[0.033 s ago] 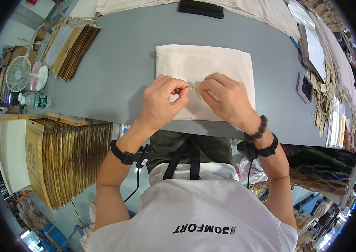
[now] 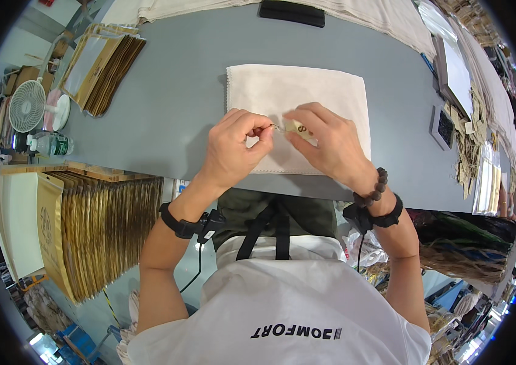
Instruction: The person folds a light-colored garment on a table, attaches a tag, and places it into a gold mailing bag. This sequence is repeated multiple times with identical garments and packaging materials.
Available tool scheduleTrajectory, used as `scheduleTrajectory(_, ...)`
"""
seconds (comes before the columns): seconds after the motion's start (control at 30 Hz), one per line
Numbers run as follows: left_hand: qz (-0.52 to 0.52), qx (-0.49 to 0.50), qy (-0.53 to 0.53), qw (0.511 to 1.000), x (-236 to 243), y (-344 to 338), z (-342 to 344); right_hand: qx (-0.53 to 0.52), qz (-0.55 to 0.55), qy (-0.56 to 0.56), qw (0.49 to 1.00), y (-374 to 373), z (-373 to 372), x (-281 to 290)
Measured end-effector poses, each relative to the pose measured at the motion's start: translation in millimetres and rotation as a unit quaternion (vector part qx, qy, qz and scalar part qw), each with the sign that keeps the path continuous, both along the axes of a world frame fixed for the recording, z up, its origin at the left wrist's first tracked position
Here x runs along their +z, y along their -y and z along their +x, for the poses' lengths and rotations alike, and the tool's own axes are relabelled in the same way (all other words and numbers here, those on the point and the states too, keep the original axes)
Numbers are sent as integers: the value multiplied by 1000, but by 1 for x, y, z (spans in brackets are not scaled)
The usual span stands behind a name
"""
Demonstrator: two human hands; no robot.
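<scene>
A folded cream cloth (image 2: 325, 85) with a stitched edge lies flat on the grey table. Over its middle my left hand (image 2: 238, 141) pinches a thin, small item, perhaps a pin or a cord end, too fine to make out. My right hand (image 2: 331, 143) is just beside it, thumb and forefinger spread, the fingertips somewhat blurred. Between those fingers shows a small pale-yellow tag (image 2: 296, 127) with a dark printed mark. A fine strand seems to link the tag to what the left fingers hold. How the tag meets the right hand is partly hidden.
On the grey table (image 2: 173, 91), a stack of gold-brown packets (image 2: 103, 73) stands far left, near a white fan (image 2: 28, 106) and a water bottle (image 2: 52, 145). A black block (image 2: 292, 13) sits at the back. Right are a dark pad (image 2: 442, 127) and loose tan tags (image 2: 469, 143).
My right thumb and forefinger have parted from a pinch, and more of the yellow tag shows between them. My left hand keeps its pinch in place.
</scene>
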State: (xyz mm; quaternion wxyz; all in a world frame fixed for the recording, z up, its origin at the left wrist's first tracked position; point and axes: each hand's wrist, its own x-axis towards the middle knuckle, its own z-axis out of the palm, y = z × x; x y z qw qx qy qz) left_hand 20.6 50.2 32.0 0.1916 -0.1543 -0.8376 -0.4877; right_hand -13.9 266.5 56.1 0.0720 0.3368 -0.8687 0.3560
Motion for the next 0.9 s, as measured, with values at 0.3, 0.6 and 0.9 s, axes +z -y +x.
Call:
scheduleTrajectory(0.3, 176, -29, 188, 966, -10, 19, 15, -16, -141, 285, 948, 28, 8, 2)
scheduleTrajectory(0.6, -106, -62, 66, 990, -17, 84, 41, 84, -63, 227, 968, 38, 12, -13)
scheduleTrajectory(0.9, -102, -70, 62, 990, -32, 81, 45, 146, -10, 187, 971, 58, 8, -28)
